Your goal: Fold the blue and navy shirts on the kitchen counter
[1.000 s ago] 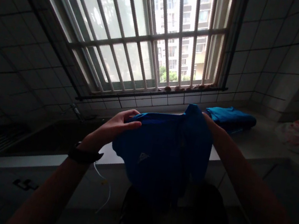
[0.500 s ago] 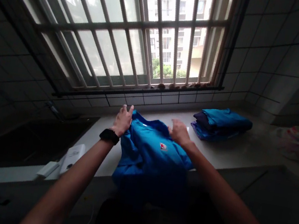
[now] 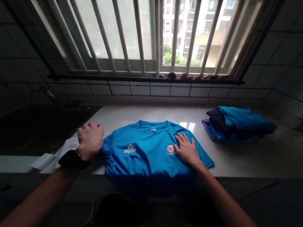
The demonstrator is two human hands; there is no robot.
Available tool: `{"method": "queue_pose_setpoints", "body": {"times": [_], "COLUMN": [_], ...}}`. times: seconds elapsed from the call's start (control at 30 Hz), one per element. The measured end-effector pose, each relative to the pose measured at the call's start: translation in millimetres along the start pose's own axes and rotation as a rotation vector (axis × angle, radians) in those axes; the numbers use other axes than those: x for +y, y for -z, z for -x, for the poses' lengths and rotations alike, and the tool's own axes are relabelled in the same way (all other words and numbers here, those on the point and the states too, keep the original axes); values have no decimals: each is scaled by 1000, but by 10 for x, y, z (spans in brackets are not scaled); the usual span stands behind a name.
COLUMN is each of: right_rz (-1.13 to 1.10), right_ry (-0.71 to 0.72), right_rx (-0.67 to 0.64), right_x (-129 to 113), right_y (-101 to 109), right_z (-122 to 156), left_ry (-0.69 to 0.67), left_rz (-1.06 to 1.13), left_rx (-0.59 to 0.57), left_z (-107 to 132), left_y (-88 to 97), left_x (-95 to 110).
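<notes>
Left hand [image 3: 89, 141] curled at blue T-shirt [image 3: 144, 155] sleeve, pinch unclear | Right hand [image 3: 186, 149] spread flat on chest | Counter [image 3: 140, 107] holds folded clothes stack [image 3: 237, 124] | Advice: even palm pressure smooths cloth

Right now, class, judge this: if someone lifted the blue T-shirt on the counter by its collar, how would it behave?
The blue T-shirt would likely hang limp, since it creases softly beside the left hand. It looks thin and light, lying flat under the right hand. It may slide easily on the glossy counter.
</notes>
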State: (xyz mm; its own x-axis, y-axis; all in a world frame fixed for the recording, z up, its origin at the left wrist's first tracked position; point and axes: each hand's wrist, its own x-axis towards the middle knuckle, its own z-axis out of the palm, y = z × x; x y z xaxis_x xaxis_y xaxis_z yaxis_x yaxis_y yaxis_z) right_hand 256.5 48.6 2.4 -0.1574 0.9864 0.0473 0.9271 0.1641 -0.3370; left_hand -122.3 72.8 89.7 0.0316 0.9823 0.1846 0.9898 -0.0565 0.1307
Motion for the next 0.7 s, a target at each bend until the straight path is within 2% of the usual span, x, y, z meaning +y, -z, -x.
{"method": "queue_pose_setpoints", "body": {"times": [0.03,0.07,0.17,0.23,0.3,0.37,0.53,0.63,0.7], "right_rz": [5,10,24,29,26,14,-33,-73,-25], "right_ry": [0,0,-2,-7,5,31,-20,8,2], "right_rx": [0,2,9,14,17,6,15,72,141], "right_x": [-2,-3,4,39,119,244,546,604,632], "right_y": [-5,-13,-51,-77,-89,-77,39,148,241], "right_z": [5,8,4,-13,-41,-78,-166,-126,-27], "left_ry": [10,-50,-234,-183,-132,-121,-131,-137,-138], "left_rz": [-134,-230,-213,-164,-119,-88,-43,-27,-21], "left_rx": [46,10,-173,-199,-192,-177,-147,-127,-116], "left_z": [10,23,67,92,111,125,151,155,151], "left_y": [-23,-87,-455,-723,-908,-984,-952,-955,-970], "left_x": [143,319,850,1059,1120,1091,1025,1034,1037]}}
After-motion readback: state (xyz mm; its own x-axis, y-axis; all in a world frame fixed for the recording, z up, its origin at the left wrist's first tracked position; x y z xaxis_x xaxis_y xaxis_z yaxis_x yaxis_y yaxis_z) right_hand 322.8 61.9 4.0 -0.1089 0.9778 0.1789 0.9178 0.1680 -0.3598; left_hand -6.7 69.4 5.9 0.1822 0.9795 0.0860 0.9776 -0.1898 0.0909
